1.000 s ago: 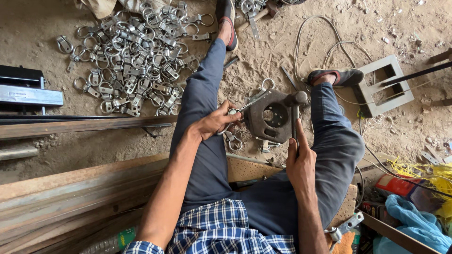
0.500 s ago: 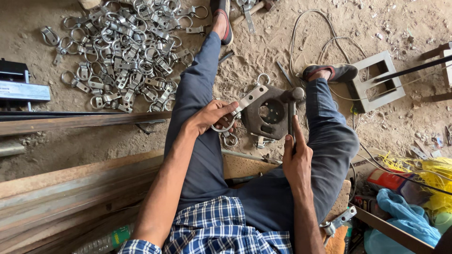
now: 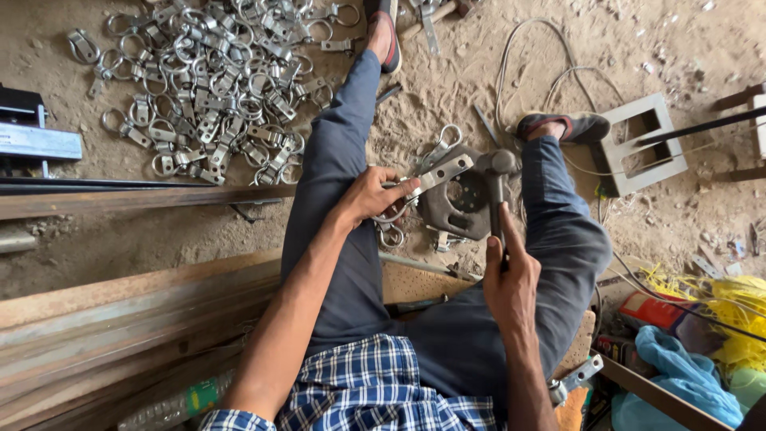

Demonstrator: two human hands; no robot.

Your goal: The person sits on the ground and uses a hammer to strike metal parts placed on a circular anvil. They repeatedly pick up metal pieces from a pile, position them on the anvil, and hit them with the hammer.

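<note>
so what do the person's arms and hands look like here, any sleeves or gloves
Both hands are bare, with no gloves, rings or watch visible: left hand, right hand. The forearms are uncovered too. A blue and white checked shirt has short sleeves, one cuff showing at the left arm's lower edge.

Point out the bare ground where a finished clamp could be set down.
Bare dirt lies right of the clamp pile, between the raised foot and the white cable, and along the top right above the concrete block. It is crowded around the round iron plate between the left hand and right hand, and bottom right.
</note>
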